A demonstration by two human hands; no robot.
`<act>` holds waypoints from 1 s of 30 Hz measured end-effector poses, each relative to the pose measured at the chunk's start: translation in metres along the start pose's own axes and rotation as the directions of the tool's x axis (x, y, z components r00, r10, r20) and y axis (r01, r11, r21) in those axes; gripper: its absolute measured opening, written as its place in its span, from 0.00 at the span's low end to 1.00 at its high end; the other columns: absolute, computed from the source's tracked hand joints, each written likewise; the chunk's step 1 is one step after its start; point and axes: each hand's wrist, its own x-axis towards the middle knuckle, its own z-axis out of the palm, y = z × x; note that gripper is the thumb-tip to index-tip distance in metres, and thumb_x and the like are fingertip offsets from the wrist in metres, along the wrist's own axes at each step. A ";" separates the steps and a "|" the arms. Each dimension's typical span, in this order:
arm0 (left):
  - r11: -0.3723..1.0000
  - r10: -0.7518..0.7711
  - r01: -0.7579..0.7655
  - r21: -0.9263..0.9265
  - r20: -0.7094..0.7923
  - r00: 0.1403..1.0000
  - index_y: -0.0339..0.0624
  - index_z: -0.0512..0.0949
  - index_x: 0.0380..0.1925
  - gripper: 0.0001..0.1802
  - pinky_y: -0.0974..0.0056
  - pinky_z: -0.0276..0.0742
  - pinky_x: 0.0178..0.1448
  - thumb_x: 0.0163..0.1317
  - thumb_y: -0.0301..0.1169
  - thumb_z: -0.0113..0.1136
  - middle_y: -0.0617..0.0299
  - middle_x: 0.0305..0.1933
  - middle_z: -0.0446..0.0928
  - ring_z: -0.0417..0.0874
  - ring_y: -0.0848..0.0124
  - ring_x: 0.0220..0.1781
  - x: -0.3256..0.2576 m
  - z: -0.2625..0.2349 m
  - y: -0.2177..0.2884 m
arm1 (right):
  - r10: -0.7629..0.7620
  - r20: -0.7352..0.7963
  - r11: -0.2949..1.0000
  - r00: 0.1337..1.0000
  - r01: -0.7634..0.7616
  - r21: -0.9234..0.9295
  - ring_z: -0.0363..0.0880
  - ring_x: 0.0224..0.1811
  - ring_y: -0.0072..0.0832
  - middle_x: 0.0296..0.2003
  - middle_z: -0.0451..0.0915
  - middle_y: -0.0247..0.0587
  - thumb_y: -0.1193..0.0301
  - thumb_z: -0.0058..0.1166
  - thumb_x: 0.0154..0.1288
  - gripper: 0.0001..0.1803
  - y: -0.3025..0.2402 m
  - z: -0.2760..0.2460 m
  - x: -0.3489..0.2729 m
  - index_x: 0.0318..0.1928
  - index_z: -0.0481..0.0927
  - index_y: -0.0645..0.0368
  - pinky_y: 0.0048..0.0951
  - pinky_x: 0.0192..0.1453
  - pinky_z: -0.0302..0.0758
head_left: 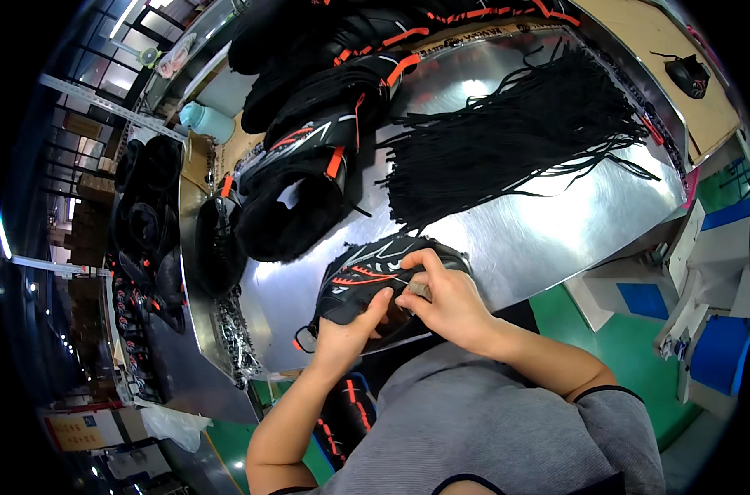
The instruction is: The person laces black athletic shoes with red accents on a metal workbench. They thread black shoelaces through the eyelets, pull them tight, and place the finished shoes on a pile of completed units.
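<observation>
A black shoe upper with orange and white stripes (360, 280) lies at the near edge of a shiny metal table (548, 223). My left hand (348, 332) grips its lower side, thumb up against the upper. My right hand (442, 299) rests on the upper's right part, fingers curled over it and pinching something small that I cannot make out. A big bundle of black laces (507, 132) lies spread on the table beyond the shoe.
A row of black fur-lined shoe uppers with orange tabs (309, 165) runs up the table's left side. More uppers fill a rack at far left (148, 247). Small metal parts (235, 338) lie in a tray. A green floor and blue-white boxes (713, 346) are at right.
</observation>
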 end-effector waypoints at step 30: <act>0.830 0.419 -0.398 0.391 0.035 0.907 0.36 0.84 0.41 0.10 0.72 0.71 0.29 0.68 0.32 0.68 0.69 0.32 0.82 0.76 0.81 0.27 -0.017 0.003 -0.016 | -0.279 0.219 0.837 0.935 0.349 -0.422 0.85 0.31 0.37 0.31 0.83 0.38 0.70 0.59 0.65 0.06 -0.012 -0.032 -0.011 0.37 0.76 0.58 0.37 0.30 0.79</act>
